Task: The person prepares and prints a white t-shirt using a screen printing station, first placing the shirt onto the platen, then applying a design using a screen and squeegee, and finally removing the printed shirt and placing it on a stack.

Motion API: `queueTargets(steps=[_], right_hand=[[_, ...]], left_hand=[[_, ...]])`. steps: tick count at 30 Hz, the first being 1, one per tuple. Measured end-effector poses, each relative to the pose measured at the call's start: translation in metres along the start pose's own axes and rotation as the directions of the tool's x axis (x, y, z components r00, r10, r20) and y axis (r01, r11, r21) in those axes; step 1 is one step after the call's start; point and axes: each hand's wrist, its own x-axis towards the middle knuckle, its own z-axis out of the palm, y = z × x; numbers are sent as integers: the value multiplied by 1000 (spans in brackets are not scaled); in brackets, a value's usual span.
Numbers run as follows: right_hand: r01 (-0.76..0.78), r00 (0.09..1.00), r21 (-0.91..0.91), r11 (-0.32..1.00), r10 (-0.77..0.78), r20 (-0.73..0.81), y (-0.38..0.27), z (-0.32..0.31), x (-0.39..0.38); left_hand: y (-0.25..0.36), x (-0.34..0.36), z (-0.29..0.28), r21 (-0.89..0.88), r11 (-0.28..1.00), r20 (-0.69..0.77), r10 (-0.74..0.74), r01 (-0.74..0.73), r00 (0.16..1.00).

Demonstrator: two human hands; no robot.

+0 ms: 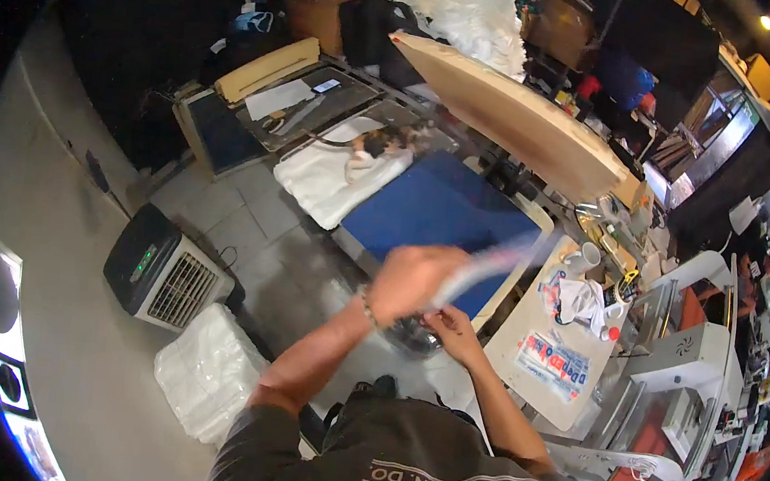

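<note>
My left hand [414, 280] is raised over the near edge of a blue flat pad [434, 208], closed on a long pale, partly see-through strip [479, 267] that is smeared by motion. Below it, my right hand [450, 331] pinches beside some crumpled clear plastic [408, 339]; what its fingertips hold is too small to tell. Left of the pad, a folded white cloth [317, 180] lies with a blurred brown and white animal, apparently a cat [379, 148], at its far edge.
An air cooler [167, 267] and white wrapped stack [204, 371] stand at left. A large tilted board [506, 109] is beyond the pad. A side table [562, 412] with printed sheet and mug is at right, beside white machines [678, 349]. A co-worker [763, 264] appears far right.
</note>
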Motion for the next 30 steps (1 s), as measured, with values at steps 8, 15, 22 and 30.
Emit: queueTargets(steps=[8, 15, 22, 30], right_hand=[[243, 965, -345, 907, -262, -10, -2, 4, -14], [175, 984, -230, 957, -166, 61, 22, -3, -16], [13, 994, -176, 984, 7, 113, 17, -13, 8], [190, 982, -19, 982, -190, 5, 33, -26, 28]], left_hand=[[53, 76, -27, -695, 716, 304, 376, -66, 875], [-264, -102, -14, 81, 570, -305, -767, 817, 565], [-81, -16, -12, -59, 957, 89, -278, 283, 957], [30, 82, -14, -585, 797, 233, 343, -150, 910]])
